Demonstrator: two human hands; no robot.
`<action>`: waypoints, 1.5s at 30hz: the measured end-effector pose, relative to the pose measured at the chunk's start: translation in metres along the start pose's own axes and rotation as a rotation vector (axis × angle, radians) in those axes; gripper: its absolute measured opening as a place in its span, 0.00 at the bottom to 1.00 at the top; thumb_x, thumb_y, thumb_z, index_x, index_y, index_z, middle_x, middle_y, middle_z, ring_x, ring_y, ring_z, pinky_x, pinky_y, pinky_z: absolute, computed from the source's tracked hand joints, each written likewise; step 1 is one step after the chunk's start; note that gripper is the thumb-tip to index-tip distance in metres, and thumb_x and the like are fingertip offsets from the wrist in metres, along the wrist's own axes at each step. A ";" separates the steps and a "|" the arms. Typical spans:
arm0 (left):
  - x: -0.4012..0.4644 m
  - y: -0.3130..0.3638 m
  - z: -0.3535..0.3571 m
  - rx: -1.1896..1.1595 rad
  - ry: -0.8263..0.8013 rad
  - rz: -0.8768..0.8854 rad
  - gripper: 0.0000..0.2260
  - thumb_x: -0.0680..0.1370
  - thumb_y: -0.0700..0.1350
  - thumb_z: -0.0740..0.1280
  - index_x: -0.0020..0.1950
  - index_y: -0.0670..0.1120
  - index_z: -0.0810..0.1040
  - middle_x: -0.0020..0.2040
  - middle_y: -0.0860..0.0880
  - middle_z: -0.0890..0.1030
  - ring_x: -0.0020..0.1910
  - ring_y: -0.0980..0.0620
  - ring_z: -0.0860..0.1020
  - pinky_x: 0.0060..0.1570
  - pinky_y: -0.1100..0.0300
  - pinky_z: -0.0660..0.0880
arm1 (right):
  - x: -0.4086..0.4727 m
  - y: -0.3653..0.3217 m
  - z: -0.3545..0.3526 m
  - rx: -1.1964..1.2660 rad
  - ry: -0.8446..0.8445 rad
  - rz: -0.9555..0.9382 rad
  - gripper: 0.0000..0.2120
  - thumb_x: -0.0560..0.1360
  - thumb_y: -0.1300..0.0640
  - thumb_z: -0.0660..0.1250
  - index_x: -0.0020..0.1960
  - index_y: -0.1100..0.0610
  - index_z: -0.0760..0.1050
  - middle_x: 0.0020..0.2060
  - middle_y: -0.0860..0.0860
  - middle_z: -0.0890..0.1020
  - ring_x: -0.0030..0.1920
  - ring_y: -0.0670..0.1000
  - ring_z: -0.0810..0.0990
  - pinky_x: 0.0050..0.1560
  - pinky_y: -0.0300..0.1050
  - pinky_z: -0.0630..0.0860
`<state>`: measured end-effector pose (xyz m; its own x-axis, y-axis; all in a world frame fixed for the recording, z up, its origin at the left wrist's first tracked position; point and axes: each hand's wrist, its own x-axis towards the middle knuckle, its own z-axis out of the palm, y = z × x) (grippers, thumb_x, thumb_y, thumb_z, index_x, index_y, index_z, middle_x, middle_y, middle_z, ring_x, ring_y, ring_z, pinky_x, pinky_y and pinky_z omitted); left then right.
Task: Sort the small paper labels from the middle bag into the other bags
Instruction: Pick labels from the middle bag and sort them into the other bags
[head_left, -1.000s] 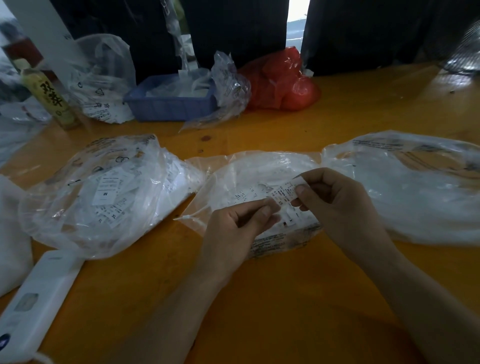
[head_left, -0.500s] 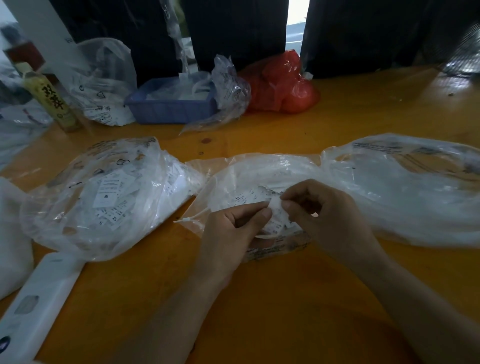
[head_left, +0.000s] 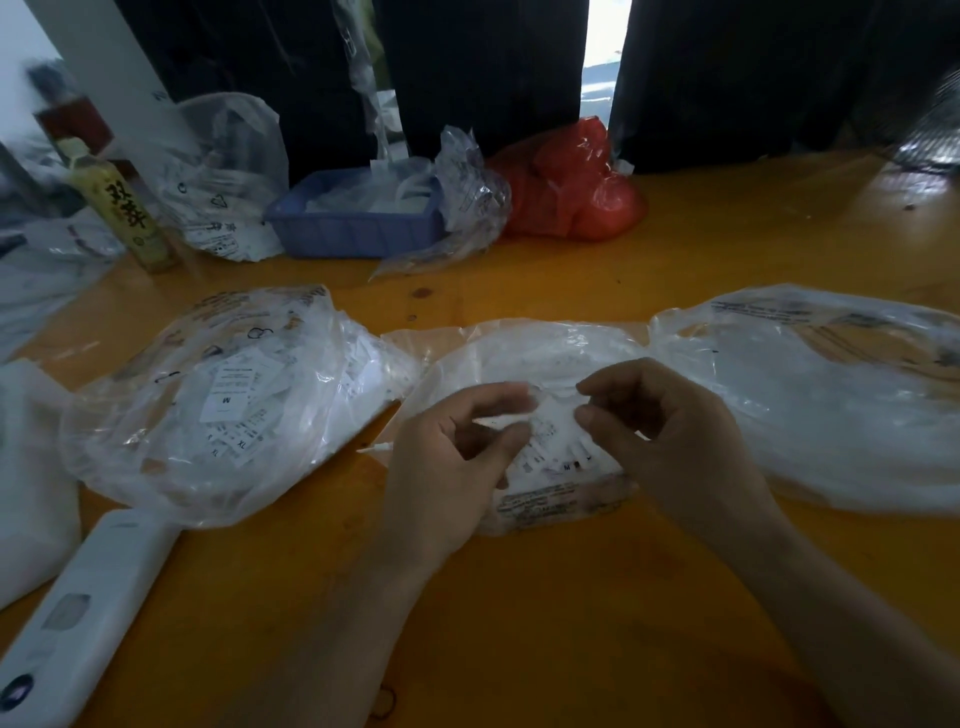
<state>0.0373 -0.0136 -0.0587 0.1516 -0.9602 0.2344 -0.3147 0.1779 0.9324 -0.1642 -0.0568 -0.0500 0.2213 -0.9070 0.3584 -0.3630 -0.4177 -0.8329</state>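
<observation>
Three clear plastic bags lie in a row on the orange table. The middle bag (head_left: 524, 353) holds small white paper labels (head_left: 558, 452), and both my hands work at its near part. My left hand (head_left: 457, 457) pinches a blurred white label between thumb and fingers. My right hand (head_left: 670, 431) has its fingers curled, the fingertips pinching at the labels close to the left hand. The left bag (head_left: 223, 400) shows several labels marked M and XL. The right bag (head_left: 826, 395) looks white inside, its contents unclear.
At the back stand a blue basket (head_left: 358, 228), a red plastic bag (head_left: 571, 187), a crumpled clear bag (head_left: 467, 208), a yellow-labelled bottle (head_left: 124, 208) and another label bag (head_left: 223, 182). A white device (head_left: 88, 613) lies at the near left.
The label strip held up between both hands a second ago has come down to the bag. Both hands moved closer together over the middle bag's labels and are blurred with motion.
</observation>
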 end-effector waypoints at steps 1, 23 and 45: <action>0.001 0.003 -0.007 0.080 0.059 0.076 0.15 0.80 0.42 0.74 0.61 0.60 0.84 0.47 0.57 0.88 0.36 0.60 0.83 0.34 0.67 0.80 | 0.001 -0.001 -0.002 0.008 0.030 0.000 0.09 0.76 0.55 0.73 0.53 0.43 0.78 0.44 0.37 0.83 0.45 0.40 0.83 0.45 0.31 0.79; 0.036 -0.021 -0.123 1.049 0.526 -0.271 0.20 0.86 0.42 0.59 0.78 0.47 0.74 0.81 0.45 0.69 0.81 0.36 0.58 0.74 0.35 0.57 | 0.037 0.057 -0.089 -0.955 0.109 0.386 0.09 0.81 0.60 0.63 0.48 0.54 0.81 0.40 0.52 0.81 0.36 0.51 0.71 0.39 0.45 0.67; -0.001 -0.009 0.018 -0.296 -0.172 -0.213 0.19 0.77 0.67 0.68 0.56 0.55 0.87 0.54 0.48 0.88 0.55 0.47 0.87 0.62 0.46 0.81 | 0.002 0.012 0.008 0.717 -0.180 0.383 0.13 0.73 0.50 0.72 0.53 0.57 0.85 0.35 0.53 0.77 0.32 0.50 0.69 0.31 0.43 0.67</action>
<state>0.0230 -0.0186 -0.0723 0.0169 -0.9999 0.0017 -0.0060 0.0016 1.0000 -0.1607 -0.0637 -0.0628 0.3635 -0.9312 -0.0268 0.2083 0.1093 -0.9720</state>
